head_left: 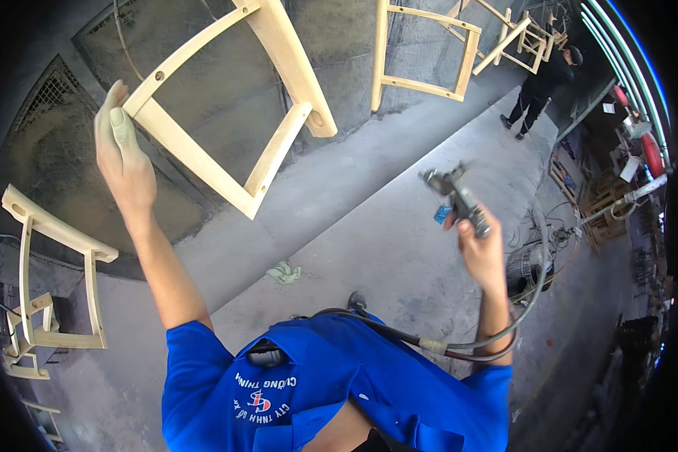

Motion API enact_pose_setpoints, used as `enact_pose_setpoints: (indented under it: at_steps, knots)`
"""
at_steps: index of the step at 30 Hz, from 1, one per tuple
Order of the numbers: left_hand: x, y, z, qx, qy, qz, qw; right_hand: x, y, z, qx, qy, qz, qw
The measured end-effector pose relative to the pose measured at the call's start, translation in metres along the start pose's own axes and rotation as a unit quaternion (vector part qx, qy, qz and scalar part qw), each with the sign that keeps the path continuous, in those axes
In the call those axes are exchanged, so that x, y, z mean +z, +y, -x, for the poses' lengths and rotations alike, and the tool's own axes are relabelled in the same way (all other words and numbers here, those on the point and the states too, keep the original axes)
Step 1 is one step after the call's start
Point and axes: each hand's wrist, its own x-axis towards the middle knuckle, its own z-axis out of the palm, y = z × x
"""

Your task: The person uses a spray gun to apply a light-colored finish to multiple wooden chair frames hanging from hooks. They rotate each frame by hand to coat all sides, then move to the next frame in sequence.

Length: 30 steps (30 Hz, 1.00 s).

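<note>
A pale wooden frame [196,154], shaped like part of a chair, hangs at the upper left. Beside its left corner is my left hand [126,169], dusted with a pale coating; its fingers are stretched out, close to or touching the wood, not wrapped round it. Away to the right, my right hand [481,248] is closed round the handle of a metal spray gun [459,197], slightly blurred and pointing up and left. A grey hose [541,260] loops from the gun's side, round by my right forearm and across my front.
More wooden frames hang at the left [60,233] and far right [422,87]. Dark booth panels [218,98] stand behind. A crumpled cloth [284,273] lies on the floor. Another person [539,87] in dark clothes stands farther off. A bucket [521,267] and tangled hoses sit at the right.
</note>
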Motion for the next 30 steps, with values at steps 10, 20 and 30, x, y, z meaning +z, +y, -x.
enact_pose_setpoints:
  at_steps: [10,20,30]
  knots:
    - [-0.006,-0.005,-0.008,-0.013,-0.001,0.171,0.985,-0.033,-0.195,-0.056,-0.133,-0.248,0.199,0.939]
    - [-0.035,-0.009,-0.001,0.020,-0.063,0.214,0.975,0.005,-0.311,-0.033,-0.183,-0.177,0.132,0.958]
    - [-0.021,0.028,0.007,0.062,-0.132,0.185,0.972,0.039,-0.276,-0.072,-0.366,0.051,0.163,0.915]
